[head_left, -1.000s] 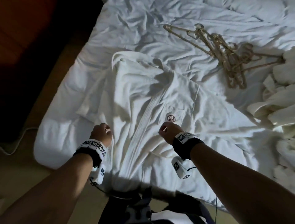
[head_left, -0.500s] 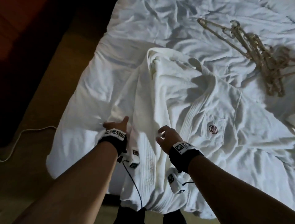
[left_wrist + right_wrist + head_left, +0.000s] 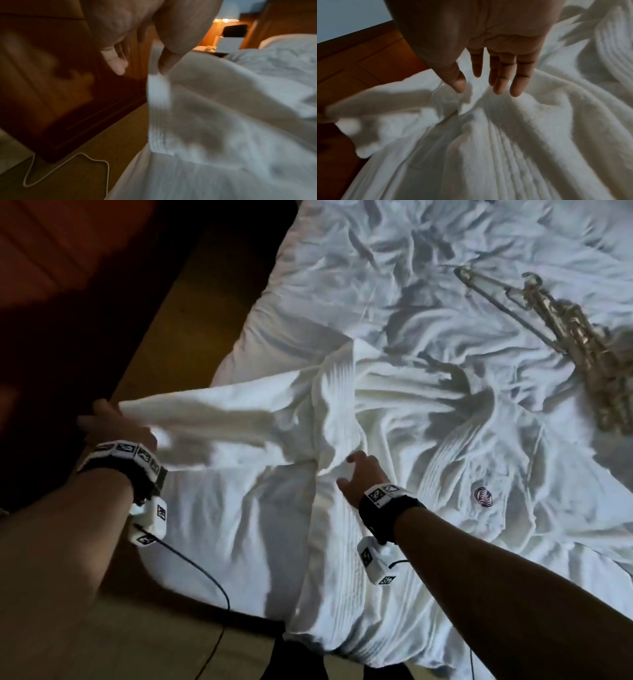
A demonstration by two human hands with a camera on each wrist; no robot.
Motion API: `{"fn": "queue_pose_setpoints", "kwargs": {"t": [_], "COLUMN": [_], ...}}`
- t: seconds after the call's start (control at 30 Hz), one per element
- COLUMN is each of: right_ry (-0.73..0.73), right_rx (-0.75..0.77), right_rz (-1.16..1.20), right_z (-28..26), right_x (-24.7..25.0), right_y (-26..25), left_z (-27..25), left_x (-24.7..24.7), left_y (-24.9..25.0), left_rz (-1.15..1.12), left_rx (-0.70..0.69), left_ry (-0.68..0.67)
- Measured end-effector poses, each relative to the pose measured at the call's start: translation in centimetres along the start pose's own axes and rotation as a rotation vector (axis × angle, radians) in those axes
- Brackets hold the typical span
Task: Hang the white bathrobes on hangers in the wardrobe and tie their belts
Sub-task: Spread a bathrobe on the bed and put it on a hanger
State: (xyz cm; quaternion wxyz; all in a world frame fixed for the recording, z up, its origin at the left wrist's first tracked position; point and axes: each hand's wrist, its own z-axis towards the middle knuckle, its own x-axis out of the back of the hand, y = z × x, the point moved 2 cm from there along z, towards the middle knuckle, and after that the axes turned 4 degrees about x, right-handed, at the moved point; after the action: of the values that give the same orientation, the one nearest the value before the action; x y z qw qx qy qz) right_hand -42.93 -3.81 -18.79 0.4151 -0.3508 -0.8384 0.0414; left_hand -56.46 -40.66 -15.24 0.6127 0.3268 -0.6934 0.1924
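A pile of golden hangers (image 3: 579, 344) lies in the upper right of the head view, on the crumpled white bed (image 3: 394, 268), well apart from both hands. A dark wooden cabinet (image 3: 51, 285) fills the upper left, and a thin white cable (image 3: 68, 170) lies on the carpet at the lower left of the left wrist view. Nothing stands between the hands and the white bathrobe (image 3: 394, 508), which is spread over the near edge of the bed in the middle of the frame, its round logo (image 3: 483, 497) at the right.

Compared with half a second ago, the left hand (image 3: 113, 429) has moved out to the left, past the bed edge, and now pulls one front panel of the bathrobe open and taut; its fingers pinch the ribbed border. The right hand (image 3: 359, 477) has loosened: its fingers (image 3: 515, 81) are now straight and relaxed, the tips just touching the cloth.

No containers are visible.
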Motion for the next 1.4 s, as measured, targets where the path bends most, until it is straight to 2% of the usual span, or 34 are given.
{"fn": "queue_pose_setpoints", "kwargs": {"t": [0.07,0.17,0.2,0.3,0.37,0.43,0.6,0.67,0.8,0.9,0.97,1.03,1.1,1.17,1.3,1.4], "right_ry": [0.034,0.039,0.017,-0.029,-0.046,-0.054,-0.132,-0.085,0.026,0.196,0.316,0.342,0.258,0.170,-0.080,-0.229], "right_rx": [-0.058,-0.162,-0.195,-0.237,-0.231,-0.257,-0.188,-0.133,-0.087,-0.198,-0.366,-0.546,-0.640,-0.617,-0.423,-0.324], "right_rz": [0.030,0.091,0.130,0.208,0.161,0.063,0.182,0.201,0.326,0.502,0.581,0.641,0.726,0.875,0.889,0.914], "right_z": [1.0,2.0,2.3,3.1,3.1,2.9,2.4,1.8,-0.2,-2.6,-5.1,-8.3,-11.5,-12.8,-14.0,-14.6], "right_x": [-0.5,-1.6,-2.1,-2.3,-1.9,-1.5,-2.8,-3.1,-1.9,0.8,2.4,2.4,0.8,-1.6,-5.3,-7.3], "right_y": [-0.4,-0.4,-0.3,-0.1,0.4,1.5,4.0,4.2,4.4,7.9,12.7,18.1,21.6,23.0,23.6,23.1], "left_z": [-0.9,-4.5,-6.1,-11.8,-15.3,-17.7,-20.9,-20.9,-20.8,-21.7,-23.6,-26.0,-28.3,-30.0,-33.8,-36.2], "left_x": [-0.9,-4.5,-5.9,-8.4,-10.0,-11.5,-13.3,-13.1,-13.2,-12.9,-12.0,-11.6,-11.4,-11.5,-12.6,-13.5], "left_y": [-0.3,-0.1,0.1,2.0,2.9,3.2,2.9,2.7,1.1,0.4,0.9,1.6,1.5,0.6,-2.9,-6.0], "left_rz": [0.086,0.081,0.041,-0.018,-0.024,-0.038,0.120,0.141,0.170,0.156,0.191,0.161,0.112,0.129,0.283,0.368], "left_rx": [-0.140,-0.371,-0.405,-0.459,-0.476,-0.458,-0.491,-0.488,-0.458,-0.409,-0.454,-0.485,-0.487,-0.485,-0.484,-0.499], "left_ry": [-0.067,-0.411,-0.514,-0.705,-0.836,-0.900,-0.892,-0.870,-0.907,-0.891,-0.878,-0.848,-0.834,-0.832,-0.896,-0.807]}}
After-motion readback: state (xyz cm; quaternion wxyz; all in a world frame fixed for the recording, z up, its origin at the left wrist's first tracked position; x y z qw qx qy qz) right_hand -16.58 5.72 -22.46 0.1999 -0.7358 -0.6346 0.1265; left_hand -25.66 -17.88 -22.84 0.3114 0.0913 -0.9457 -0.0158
